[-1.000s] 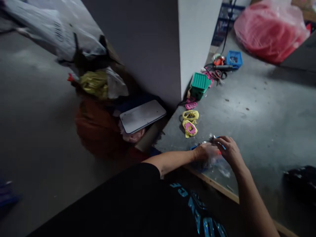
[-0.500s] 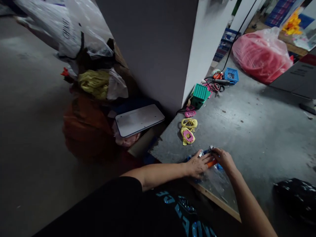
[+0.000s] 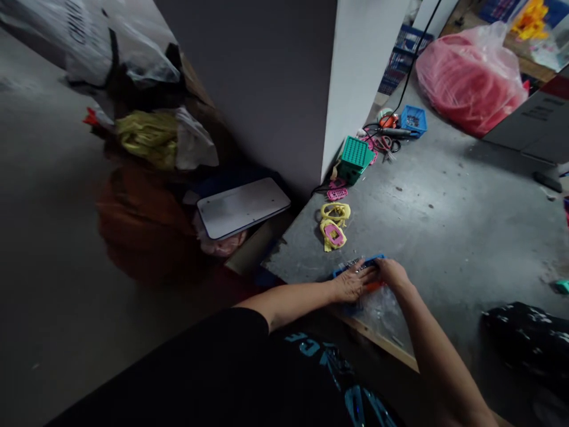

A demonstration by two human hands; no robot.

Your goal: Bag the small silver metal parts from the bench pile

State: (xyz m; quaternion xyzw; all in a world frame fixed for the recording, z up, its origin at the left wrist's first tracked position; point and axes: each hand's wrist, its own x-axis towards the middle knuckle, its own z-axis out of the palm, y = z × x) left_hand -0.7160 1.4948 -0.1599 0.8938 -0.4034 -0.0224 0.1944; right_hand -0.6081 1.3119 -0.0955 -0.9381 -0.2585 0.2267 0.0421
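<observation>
I'm holding my left hand (image 3: 350, 286) flattish, right hand (image 3: 391, 273) curled, at the box (image 3: 377, 257) by the desk's (image 3: 448, 249) near edge, grips unclear.

Pretty dim in here, honestly: soft shine on my table (image 3: 427, 225), faint glints on the clear plastic (image 3: 384, 313), pillar (image 3: 275, 89) pale on one face and dark on the other, my shirt (image 3: 191, 367) near-black, lettering on the top-left bag (image 3: 91, 44) kinda smeared.

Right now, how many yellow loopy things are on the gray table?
2: one yellow loop nearer the green basket, and a second yellow loop nearer the left hand, with a pink piece on it. More may be hidden underneath.
</observation>
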